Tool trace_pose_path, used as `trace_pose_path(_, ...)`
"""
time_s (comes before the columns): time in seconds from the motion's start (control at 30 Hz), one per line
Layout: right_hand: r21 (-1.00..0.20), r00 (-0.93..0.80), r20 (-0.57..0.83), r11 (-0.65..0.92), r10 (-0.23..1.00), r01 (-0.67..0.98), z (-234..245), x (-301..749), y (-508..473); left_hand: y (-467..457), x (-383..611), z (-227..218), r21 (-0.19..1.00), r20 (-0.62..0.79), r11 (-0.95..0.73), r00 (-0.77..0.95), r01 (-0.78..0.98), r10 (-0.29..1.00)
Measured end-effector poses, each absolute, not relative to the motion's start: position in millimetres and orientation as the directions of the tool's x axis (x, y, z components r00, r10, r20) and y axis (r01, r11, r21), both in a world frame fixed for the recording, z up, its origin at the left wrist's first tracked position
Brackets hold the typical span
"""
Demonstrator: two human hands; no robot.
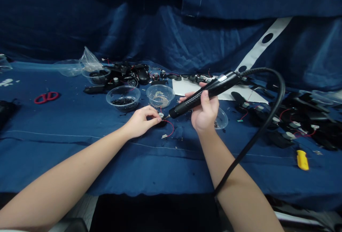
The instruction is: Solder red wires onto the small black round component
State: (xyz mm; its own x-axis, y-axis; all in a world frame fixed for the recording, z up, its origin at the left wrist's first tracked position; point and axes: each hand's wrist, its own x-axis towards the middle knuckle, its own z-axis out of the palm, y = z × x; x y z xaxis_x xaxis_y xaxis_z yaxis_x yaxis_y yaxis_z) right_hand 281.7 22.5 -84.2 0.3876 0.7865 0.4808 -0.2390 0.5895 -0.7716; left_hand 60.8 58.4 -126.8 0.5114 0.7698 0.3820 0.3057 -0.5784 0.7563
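My right hand [204, 112] is closed around a black electric screwdriver [205, 94], which slants down to the left, a thick cable leaving its upper end. The thin bit [167, 117] reaches a small black part [160, 123] on the blue cloth; whether it sits in a screw I cannot tell. With fingers pressed together, my left hand [144, 120] pinches that part at its left side. A silvery round piece shows on the part, and a red wire [173, 127] with a white connector [164, 136] curls out to its right.
Behind my hands stand a clear bowl of black screws [123, 102] and a clear bowl of small metal pieces [160, 98]. Red-handled scissors [46, 97] lie left. Black wired parts [288, 125] pile up right, near a yellow handle [302, 160]. The cable [278, 107] loops over my right forearm.
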Motion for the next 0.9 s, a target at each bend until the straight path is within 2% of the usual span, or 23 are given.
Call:
trace_pose_path(0.37,-0.785,0.366,0.485,0.580,0.794,-0.219,-87.4,280.7,23.1,54.6,63.7,-127.2,0.731,0.404,-0.586,0.469,0.350,0.785)
trace_pose_path(0.7,-0.776,0.307,0.536,0.602,0.787,-0.189,-90.8,277.5,19.7,52.1,65.2,-123.9,0.683,0.322,-0.535,0.453,0.498,0.832)
trace_pose_path(0.9,-0.788,0.261,0.551,0.597,0.792,-0.148,-93.0,272.3,17.8,50.6,64.8,-122.1,0.626,0.318,-0.567,0.488,0.536,0.813)
